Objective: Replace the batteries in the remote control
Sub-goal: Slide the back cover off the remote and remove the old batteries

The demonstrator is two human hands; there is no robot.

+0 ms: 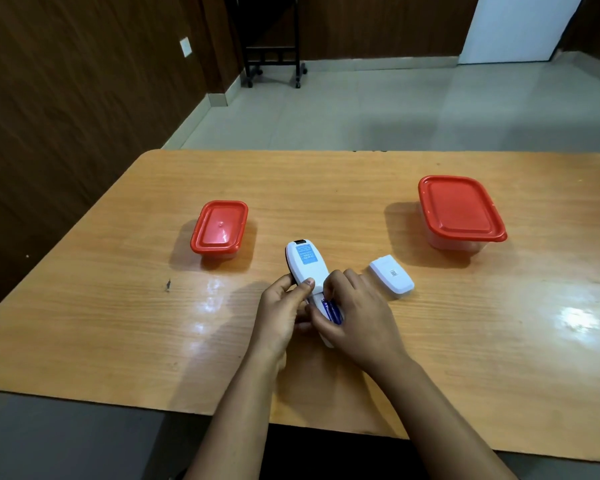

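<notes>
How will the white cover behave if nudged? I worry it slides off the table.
The cover looks thin, hollow plastic, so probably light. The table is glossy, so a nudge would likely slide it easily. It lies flat and low, so it should not roll or tip.

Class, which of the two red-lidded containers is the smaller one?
The red-lidded container on the left, rectangular and compact; the container on the right is clearly wider and squarer.
</notes>
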